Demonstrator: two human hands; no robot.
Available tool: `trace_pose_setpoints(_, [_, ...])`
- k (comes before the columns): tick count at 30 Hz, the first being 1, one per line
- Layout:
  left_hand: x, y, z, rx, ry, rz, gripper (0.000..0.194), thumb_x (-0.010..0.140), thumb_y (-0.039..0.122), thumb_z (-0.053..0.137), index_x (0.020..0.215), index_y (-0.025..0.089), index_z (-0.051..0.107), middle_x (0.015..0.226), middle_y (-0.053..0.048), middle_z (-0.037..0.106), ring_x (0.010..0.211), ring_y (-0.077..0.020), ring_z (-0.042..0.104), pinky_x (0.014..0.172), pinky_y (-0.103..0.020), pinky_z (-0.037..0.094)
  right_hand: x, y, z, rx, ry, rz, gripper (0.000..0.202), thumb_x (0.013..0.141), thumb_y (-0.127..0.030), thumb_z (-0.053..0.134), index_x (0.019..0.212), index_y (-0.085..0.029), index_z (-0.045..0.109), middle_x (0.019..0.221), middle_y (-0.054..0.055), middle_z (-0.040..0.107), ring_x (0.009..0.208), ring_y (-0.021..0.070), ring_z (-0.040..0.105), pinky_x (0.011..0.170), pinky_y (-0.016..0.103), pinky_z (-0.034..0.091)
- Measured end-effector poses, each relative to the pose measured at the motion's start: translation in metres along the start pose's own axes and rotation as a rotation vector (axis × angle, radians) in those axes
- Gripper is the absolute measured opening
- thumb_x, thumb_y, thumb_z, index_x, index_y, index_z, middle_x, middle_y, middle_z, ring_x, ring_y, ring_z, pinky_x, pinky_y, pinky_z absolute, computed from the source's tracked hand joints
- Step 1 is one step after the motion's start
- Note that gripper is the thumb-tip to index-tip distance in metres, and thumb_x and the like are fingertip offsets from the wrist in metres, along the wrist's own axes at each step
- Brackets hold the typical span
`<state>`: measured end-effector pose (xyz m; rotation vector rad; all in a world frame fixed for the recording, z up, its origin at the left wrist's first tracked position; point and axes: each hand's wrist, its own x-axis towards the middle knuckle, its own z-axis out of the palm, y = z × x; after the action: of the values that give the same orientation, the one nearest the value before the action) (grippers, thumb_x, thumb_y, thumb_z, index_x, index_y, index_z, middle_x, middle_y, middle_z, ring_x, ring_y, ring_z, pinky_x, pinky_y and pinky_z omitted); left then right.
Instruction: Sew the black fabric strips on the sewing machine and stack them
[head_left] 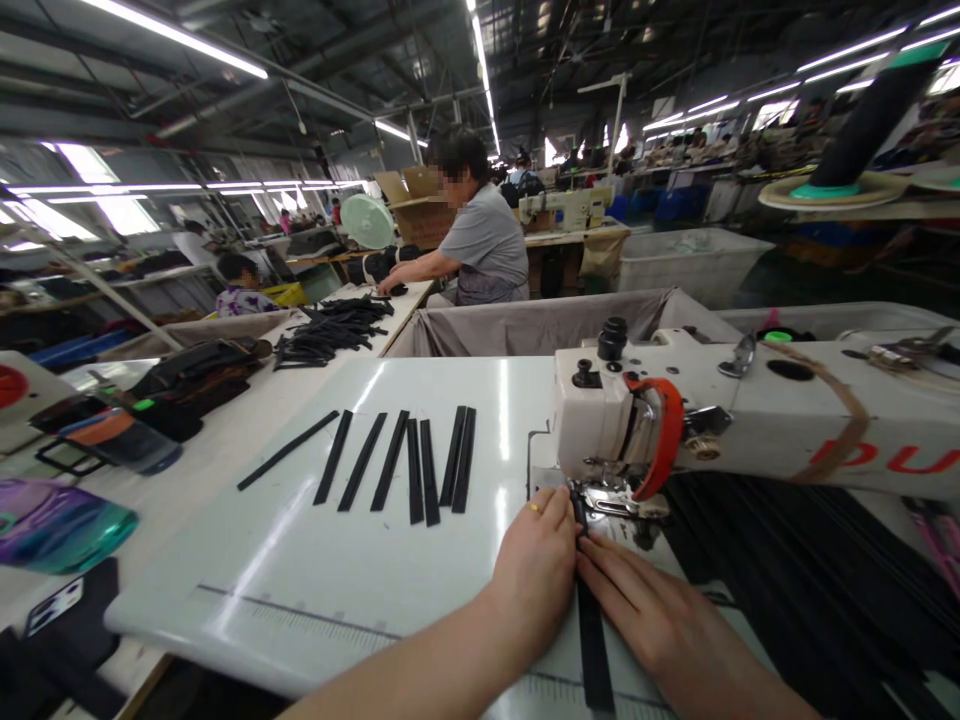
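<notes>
Black strips [390,460] on pale green tabletop [315,560], orange-red guard [664,440]

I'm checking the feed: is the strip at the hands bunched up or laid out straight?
Laid out straight: the black strip extends lengthwise from the sewing machine, without bunching.

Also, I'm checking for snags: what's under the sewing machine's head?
Under the sewing machine's head: shiny metal parts and, near them, a black strip, touched by the left hand and right hand. The hands cover part of the strip; whatever lies beneath the metal parts is hidden.
</notes>
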<state>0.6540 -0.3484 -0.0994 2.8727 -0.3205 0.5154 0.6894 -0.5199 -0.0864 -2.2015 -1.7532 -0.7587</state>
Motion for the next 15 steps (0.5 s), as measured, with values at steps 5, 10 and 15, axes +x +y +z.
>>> trace_pose_setpoints(5, [0.005,0.001,-0.006,0.066,-0.088,0.081,0.019,0.09,0.011,0.055,0.103,0.009,0.068,0.115,-0.016,0.069,0.116,-0.0264,0.06,0.111,-0.035,0.042,0.002,-0.001,-0.001,0.005,0.016,0.01,0.051,0.075,0.004,0.036,0.115,-0.007,0.067,0.115,0.012,0.071,0.103,0.0218,0.068,0.084,0.03,0.06])
trace_pose_setpoints(10, [0.009,0.002,-0.011,0.124,-0.161,0.091,0.016,0.091,0.014,0.056,0.098,0.008,0.069,0.111,-0.015,0.07,0.113,-0.0254,0.061,0.11,-0.034,0.043,0.001,-0.001,-0.001,0.007,0.033,0.021,0.05,0.076,0.004,0.036,0.114,-0.008,0.068,0.115,0.011,0.072,0.102,0.0209,0.069,0.082,0.029,0.06])
trace_pose_setpoints(15, [0.01,0.002,-0.012,0.071,-0.162,0.055,0.014,0.091,0.013,0.055,0.095,0.011,0.068,0.107,-0.013,0.07,0.111,-0.0238,0.061,0.107,-0.034,0.046,0.003,-0.001,-0.002,-0.017,0.026,0.017,0.053,0.075,0.006,0.034,0.113,-0.006,0.068,0.113,0.012,0.072,0.101,0.0206,0.07,0.082,0.028,0.06])
